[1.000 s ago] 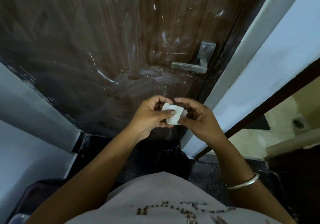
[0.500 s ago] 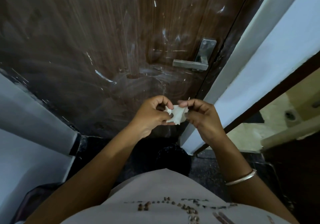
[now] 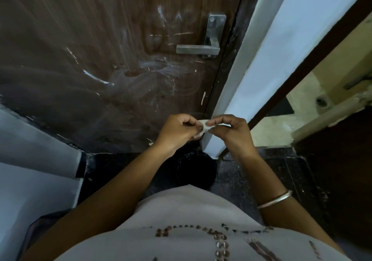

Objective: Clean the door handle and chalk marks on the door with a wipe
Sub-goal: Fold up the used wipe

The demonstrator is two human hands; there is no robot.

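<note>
A dark brown wooden door fills the upper left, with white chalk marks smeared below and left of its metal lever handle. In front of me, below the handle, both hands pinch a small white wipe. My left hand grips its left side and my right hand grips its right side. Most of the wipe is hidden by the fingers. Neither hand touches the door.
A light blue door frame runs diagonally at the right of the door. Beyond it lies an opening onto a pale tiled floor. A light wall stands at the left, and dark stone flooring lies underfoot.
The folded wipe has been pulled and crumpled between the fingers of both hands. The view has shifted, so the handle sits more to the centre.
</note>
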